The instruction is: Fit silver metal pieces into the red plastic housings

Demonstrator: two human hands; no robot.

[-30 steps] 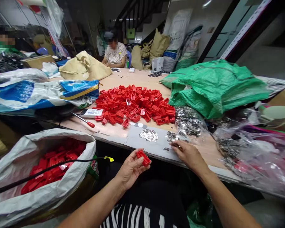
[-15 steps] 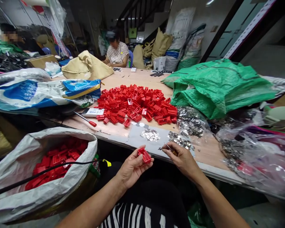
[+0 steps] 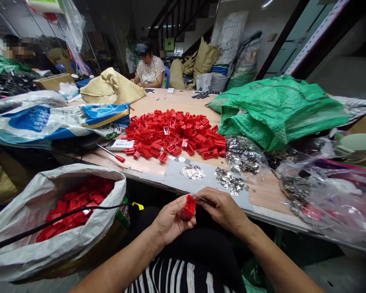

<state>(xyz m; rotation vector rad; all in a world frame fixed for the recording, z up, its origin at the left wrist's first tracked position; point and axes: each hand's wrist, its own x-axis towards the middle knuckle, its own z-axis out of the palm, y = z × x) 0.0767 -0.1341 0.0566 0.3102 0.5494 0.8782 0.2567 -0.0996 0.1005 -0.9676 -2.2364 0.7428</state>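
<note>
My left hand (image 3: pixel 174 219) is closed around a small red plastic housing (image 3: pixel 189 206), tilted in the fingertips at the table's front edge. Beside it, my right hand (image 3: pixel 221 207) pinches a slim metal tool (image 3: pixel 205 199), whose tip meets the upper edge of the red part. The tool's exact kind is hard to tell because the fingers cover most of it. Just beyond my hands, a pile of shiny flat metal pieces (image 3: pixel 192 172) and a second pile of small metal plates (image 3: pixel 230 181) lie on a grey sheet (image 3: pixel 173 179). A large heap of red housings (image 3: pixel 173 134) spreads behind.
At the left stands an open white sack (image 3: pixel 110 183) holding red parts, with a black cable (image 3: pixel 64 215) across it. A red-handled screwdriver (image 3: pixel 111 154) lies near the edge. A green sack (image 3: pixel 280 110) and plastic bags (image 3: pixel 332 195) fill the right. Another person (image 3: pixel 151 69) sits opposite.
My right hand has moved left with the tool, bringing it to the red housing. My left hand has turned the housing more upright and closed its fingers around it.
</note>
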